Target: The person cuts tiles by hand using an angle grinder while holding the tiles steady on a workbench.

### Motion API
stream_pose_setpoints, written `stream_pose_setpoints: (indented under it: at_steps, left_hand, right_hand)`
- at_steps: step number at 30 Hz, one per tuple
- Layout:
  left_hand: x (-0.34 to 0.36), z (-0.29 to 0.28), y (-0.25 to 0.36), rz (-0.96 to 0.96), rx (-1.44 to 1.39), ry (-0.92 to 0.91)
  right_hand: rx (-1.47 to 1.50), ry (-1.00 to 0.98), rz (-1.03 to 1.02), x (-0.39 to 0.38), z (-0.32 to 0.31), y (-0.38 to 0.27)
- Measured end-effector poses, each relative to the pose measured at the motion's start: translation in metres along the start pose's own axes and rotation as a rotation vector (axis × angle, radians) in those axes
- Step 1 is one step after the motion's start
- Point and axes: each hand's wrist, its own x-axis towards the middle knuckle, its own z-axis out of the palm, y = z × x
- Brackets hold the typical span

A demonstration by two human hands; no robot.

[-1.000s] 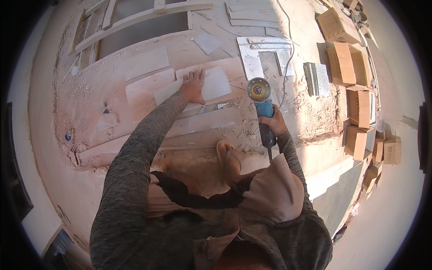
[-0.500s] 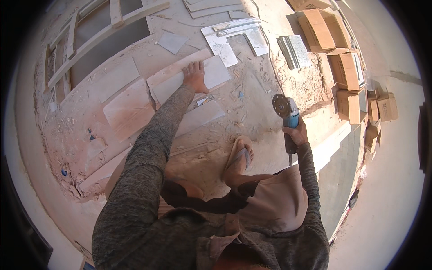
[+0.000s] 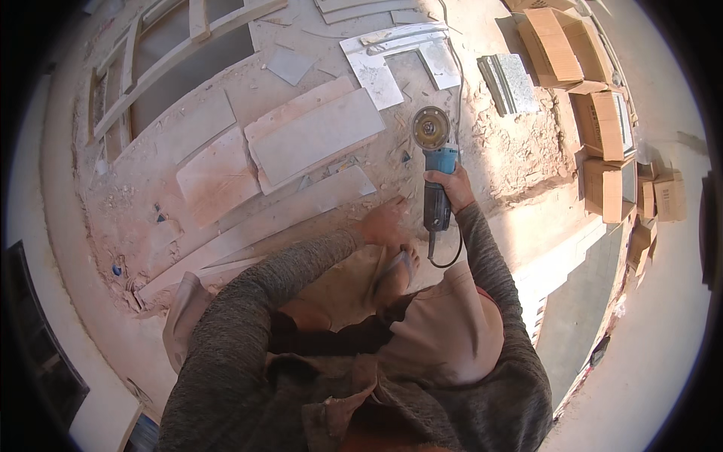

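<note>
Right hand (image 3: 446, 188) clenched round the grinder (image 3: 435, 175) body, mid frame right of centre. Disc (image 3: 431, 128) points away from the body, up-frame, held clear of the slabs: looks like a carry grip, not a cutting one. Cord (image 3: 446, 260) loops down behind the wrist, out of the disc's path.

Left hand (image 3: 385, 222) sits just left of the grinder, by the sandalled foot (image 3: 395, 273). Fingers look loosely curled, holding nothing; can't tell if they touch the floor.

Outward: long strip (image 3: 256, 224) lies diagonally just up-left of the left hand, within reach. Above it a flat slab (image 3: 316, 135) overlaps another, and a smaller tile (image 3: 218, 175) sits left. All lie flat on the dusty floor (image 3: 135, 203). Cardboard boxes (image 3: 595, 120) stack along the right edge, off the work area. Wooden frame (image 3: 173, 60) upper left.
</note>
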Motion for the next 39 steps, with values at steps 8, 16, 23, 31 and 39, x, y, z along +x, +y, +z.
stream_pose_setpoints:
  at_steps: [8,16,23,31,39]
  left_hand:
    - [0.018,0.023,0.051,-0.483,-0.115,0.286]
    - [0.020,0.023,0.042,-0.370,-0.013,0.338]
    - [0.031,0.037,0.048,-0.583,-0.005,0.315]
    - [0.055,-0.103,-0.085,-0.306,0.492,0.427]
    - [0.056,-0.150,-0.136,-0.602,0.627,0.137]
  right_hand:
    - [0.201,-0.109,0.086,0.021,0.023,-0.018]
    - [0.158,-0.148,0.122,0.043,0.026,-0.010]
    - [-0.048,-0.053,0.042,0.058,0.021,-0.001]
    - [-0.660,0.059,-0.119,0.064,-0.002,-0.013]
    - [-0.827,0.024,-0.112,0.065,-0.004,0.000]
